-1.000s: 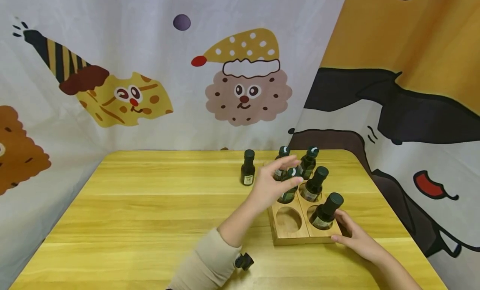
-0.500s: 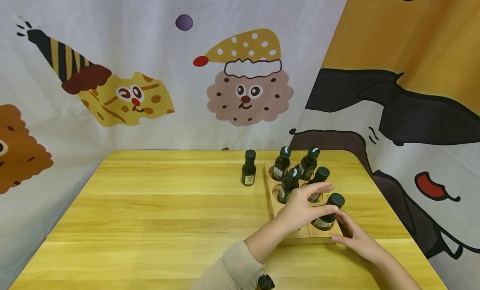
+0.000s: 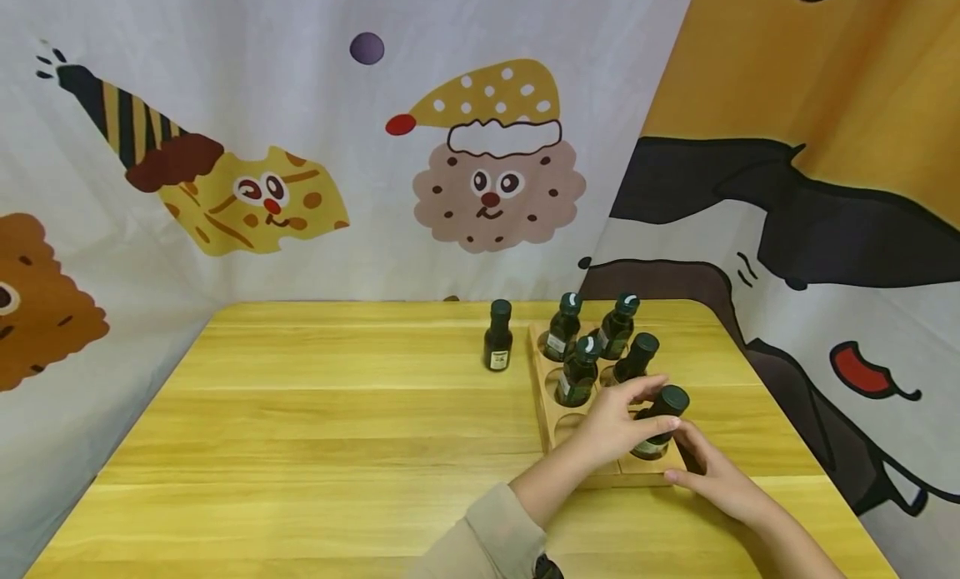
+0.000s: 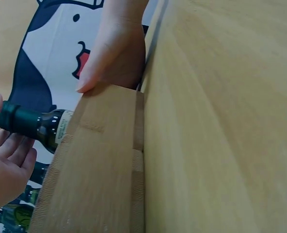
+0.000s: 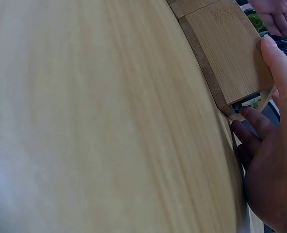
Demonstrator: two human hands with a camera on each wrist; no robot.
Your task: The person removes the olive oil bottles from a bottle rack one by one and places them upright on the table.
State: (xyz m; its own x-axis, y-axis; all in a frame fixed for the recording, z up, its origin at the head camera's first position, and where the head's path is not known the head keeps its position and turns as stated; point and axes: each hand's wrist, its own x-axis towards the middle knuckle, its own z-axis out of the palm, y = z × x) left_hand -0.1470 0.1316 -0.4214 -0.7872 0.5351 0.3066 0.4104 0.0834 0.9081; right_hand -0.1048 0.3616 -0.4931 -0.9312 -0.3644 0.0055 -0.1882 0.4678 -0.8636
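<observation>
My left hand holds the neck of a dark green bottle, its thumb across the near side and its fingers behind. The bottle stands tilted in the front right hole of a wooden bottle rack. In the left wrist view the bottle's green cap lies between the thumb and fingers. My right hand grips the rack's front right corner. The right wrist view shows its thumb on the rack's front edge and its fingers around the side. Part of the front left hole shows beside the left hand.
Several other dark bottles stand in the rack, among them one at the back left and one in the middle left. A lone bottle stands on the wooden table, left of the rack. A printed curtain hangs behind.
My left hand has moved right and toward me, from over the middle left bottle to the front right one, and has closed in on its neck. The right hand stays at the rack's corner.
</observation>
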